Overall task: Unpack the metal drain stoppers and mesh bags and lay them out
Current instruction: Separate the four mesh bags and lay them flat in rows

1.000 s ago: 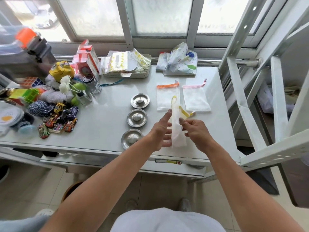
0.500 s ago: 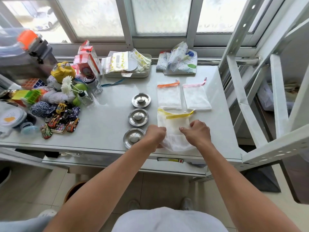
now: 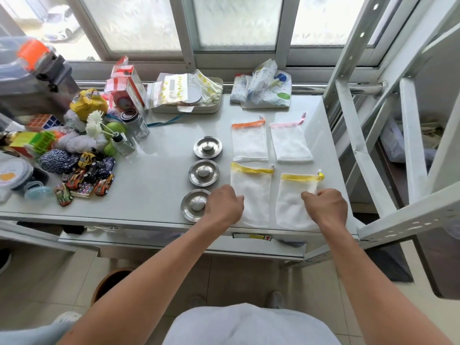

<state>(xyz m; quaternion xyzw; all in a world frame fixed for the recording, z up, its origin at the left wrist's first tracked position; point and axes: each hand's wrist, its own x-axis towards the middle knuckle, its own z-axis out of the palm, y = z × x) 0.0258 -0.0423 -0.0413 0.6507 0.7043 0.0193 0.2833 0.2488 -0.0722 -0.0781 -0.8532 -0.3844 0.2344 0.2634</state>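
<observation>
Two yellow-trimmed bags lay side by side at the near edge of the counter (image 3: 154, 190), their long axes running away from me, trims at the far end. My left hand (image 3: 224, 205) rested on the lower left corner of the left bag (image 3: 251, 192), and my right hand (image 3: 326, 207) on the lower right part of the right bag (image 3: 293, 200). Each bag lay inward of the hand on it, toward the gap between my hands, so any smoothing stroke would have had to run inward or away from me along the mesh.

Both hands were curled, knuckles up. The fingers of the left were bent under and pressed together against the mesh; whether they pinched its edge or only pressed it flat I could not tell. The right was a loose fist, its fingertips (image 3: 307, 195) touching the bag, and again I could not say if they gripped any cloth.

Beyond these, the orange bag (image 3: 249, 143) and the pink bag (image 3: 290, 143) already lay flat in a row, well apart from my hands. The three stoppers stood in a column to the left: the far stopper (image 3: 207, 147), the middle stopper (image 3: 204, 173), and the near stopper (image 3: 195, 204), just beside my left hand, partly hidden by it. I judged the laying-out nearly done, with only letting go left.
</observation>
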